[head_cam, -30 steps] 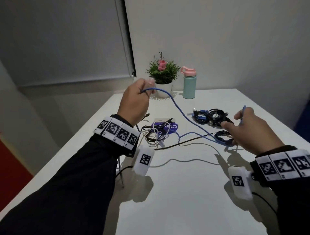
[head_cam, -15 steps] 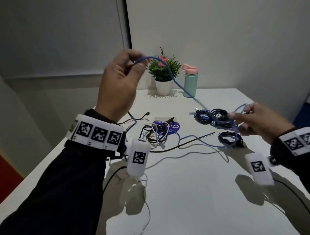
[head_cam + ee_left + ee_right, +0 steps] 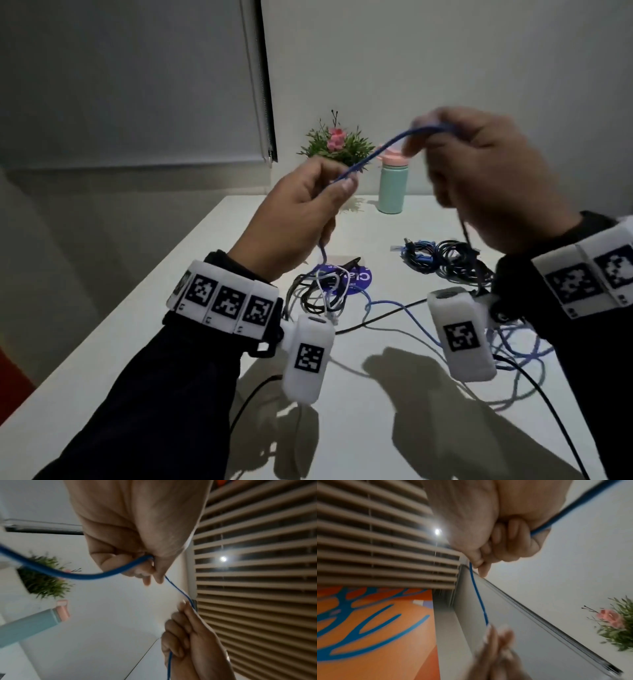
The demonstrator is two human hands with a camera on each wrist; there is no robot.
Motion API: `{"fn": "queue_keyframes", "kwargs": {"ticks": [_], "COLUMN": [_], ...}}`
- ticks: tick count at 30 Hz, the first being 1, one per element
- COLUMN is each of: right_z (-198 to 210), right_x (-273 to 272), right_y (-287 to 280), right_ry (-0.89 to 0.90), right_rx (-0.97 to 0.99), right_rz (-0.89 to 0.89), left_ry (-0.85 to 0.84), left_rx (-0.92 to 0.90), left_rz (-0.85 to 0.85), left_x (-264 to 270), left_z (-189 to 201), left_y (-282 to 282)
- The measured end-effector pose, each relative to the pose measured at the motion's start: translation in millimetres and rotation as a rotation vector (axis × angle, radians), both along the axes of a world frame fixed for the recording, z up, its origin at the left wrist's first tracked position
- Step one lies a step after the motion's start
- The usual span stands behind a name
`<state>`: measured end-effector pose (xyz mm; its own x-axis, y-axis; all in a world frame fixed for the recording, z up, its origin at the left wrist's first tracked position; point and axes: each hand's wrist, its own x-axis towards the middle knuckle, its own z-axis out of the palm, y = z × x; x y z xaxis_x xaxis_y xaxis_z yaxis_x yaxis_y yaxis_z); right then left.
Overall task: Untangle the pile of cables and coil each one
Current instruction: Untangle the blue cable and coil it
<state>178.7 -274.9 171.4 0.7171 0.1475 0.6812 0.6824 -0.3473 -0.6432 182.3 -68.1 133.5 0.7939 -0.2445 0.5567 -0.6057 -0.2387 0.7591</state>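
Observation:
A blue cable [image 3: 383, 145] spans between both raised hands above the white table [image 3: 376, 438]. My left hand [image 3: 344, 181] pinches it between thumb and fingers, and a strand hangs from that hand down to the table. My right hand [image 3: 424, 132], blurred, grips the cable a short way along, higher and to the right. The left wrist view shows the left hand [image 3: 152, 574] pinching the cable [image 3: 178, 591]. In the right wrist view the right hand [image 3: 479, 566] pinches the cable [image 3: 479, 599]. The rest of the blue cable [image 3: 513, 346] lies loose on the table.
A tangle of black and white cables [image 3: 318, 298] lies on a purple disc [image 3: 358, 282]. Coiled dark bundles [image 3: 445, 260] sit at the right. A black cable [image 3: 380, 320] crosses the table. A potted plant [image 3: 337, 145] and a teal bottle [image 3: 393, 186] stand at the back.
My right hand has risen from the table up to the left hand and taken the cable close beside it. The left hand has come down and toward the middle.

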Motion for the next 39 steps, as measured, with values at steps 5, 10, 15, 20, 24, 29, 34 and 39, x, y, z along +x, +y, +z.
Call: {"fn": "queue_keyframes", "kwargs": {"ticks": [5,10,15,20,24,29,34,39], "right_z": [-6,-18,-39,-30,-29,-25,-46,-62], "right_x": [17,36,27,-18,-26,-16,-5,-14], "right_y": [-32,-63,-56,-5,2,-6,10,27], "right_ry": [0.051,0.147,0.249,-0.224,-0.042,-0.265,-0.022,0.143], "right_rx": [0.693,0.621,-0.488,-0.562,-0.437,-0.232,-0.395,-0.680], "right_rz": [-0.027,-0.366,-0.549,-0.226,0.028,-0.110,-0.060,0.158], "left_ry": [0.347,0.383,0.279,0.079,0.115,0.477,0.525,0.233], "left_rx": [0.104,-0.037,-0.260,0.276,0.119,0.000,-0.474,-0.670], "left_rz": [-0.198,0.110,0.173,-0.029,-0.181,-0.449,-0.722,-0.391], "left_x": [16,30,27,-1,-13,-27,-32,-15], "left_z": [-24,-39,-30,-21,-9,-5,5,7], "left_y": [12,15,15,-2,-6,-8,-15,-6]}}
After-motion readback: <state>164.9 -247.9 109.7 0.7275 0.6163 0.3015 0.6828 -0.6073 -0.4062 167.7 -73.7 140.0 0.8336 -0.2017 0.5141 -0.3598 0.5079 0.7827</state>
